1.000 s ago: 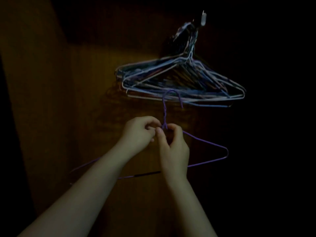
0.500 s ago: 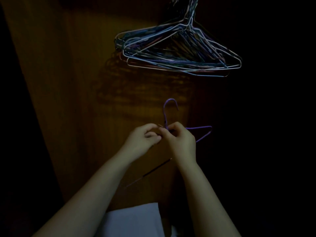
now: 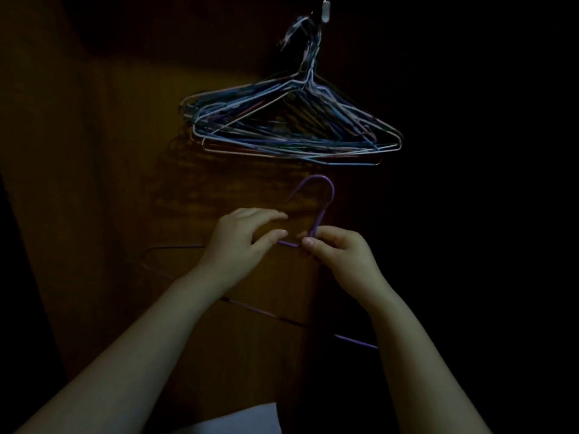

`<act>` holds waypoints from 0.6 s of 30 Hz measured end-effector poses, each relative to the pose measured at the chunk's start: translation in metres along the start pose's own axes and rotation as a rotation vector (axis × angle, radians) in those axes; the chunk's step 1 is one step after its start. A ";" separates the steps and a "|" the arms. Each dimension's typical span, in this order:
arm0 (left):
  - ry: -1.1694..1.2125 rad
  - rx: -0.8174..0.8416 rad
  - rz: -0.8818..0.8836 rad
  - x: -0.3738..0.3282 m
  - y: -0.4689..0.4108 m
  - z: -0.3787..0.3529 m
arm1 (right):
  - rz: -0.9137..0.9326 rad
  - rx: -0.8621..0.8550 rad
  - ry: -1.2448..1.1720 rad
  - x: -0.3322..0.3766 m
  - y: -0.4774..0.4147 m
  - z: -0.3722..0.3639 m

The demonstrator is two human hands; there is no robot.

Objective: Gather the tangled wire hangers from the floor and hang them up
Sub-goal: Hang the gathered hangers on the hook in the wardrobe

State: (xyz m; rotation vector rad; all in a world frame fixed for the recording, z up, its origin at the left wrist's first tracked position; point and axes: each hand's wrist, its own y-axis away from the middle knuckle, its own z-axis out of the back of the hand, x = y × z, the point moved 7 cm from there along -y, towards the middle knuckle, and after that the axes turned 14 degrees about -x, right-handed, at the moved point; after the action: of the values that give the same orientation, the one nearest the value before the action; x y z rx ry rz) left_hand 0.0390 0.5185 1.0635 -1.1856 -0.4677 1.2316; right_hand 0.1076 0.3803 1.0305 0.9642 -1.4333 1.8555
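A purple wire hanger (image 3: 324,195) is held upright in front of a wooden door, its hook pointing up and curving left. My right hand (image 3: 341,256) pinches it at the base of the neck. My left hand (image 3: 241,242) grips the shoulder wire just left of the neck, thumb underneath and fingers curved over. The hanger's bottom bar (image 3: 354,339) runs down to the right behind my forearms. Above, a bundle of several wire hangers (image 3: 291,130) hangs from a small wall hook (image 3: 326,14).
The wooden door (image 3: 109,183) fills the left and middle of the view. The right side is dark and nothing can be made out there. A white cloth (image 3: 244,421) shows at the bottom edge.
The purple hanger has turned so its hook now curves left and its body spreads wide again. My hands have moved apart a little. The view has tilted up, bringing the wall hook back in.
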 end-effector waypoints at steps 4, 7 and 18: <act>-0.053 -0.023 -0.061 -0.008 -0.026 -0.003 | 0.090 -0.096 -0.036 0.017 -0.031 0.020; -0.096 -0.106 -0.074 -0.013 -0.058 0.003 | 0.173 -0.175 -0.034 0.039 -0.064 0.038; -0.278 -0.341 -0.191 -0.031 -0.210 0.005 | 0.432 -0.620 0.357 0.113 -0.205 0.080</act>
State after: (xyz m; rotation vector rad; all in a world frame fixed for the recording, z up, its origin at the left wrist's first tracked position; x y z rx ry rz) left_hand 0.1227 0.5170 1.2581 -1.2233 -1.0067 1.1835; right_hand 0.2251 0.3548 1.2463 0.0199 -1.9043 1.5734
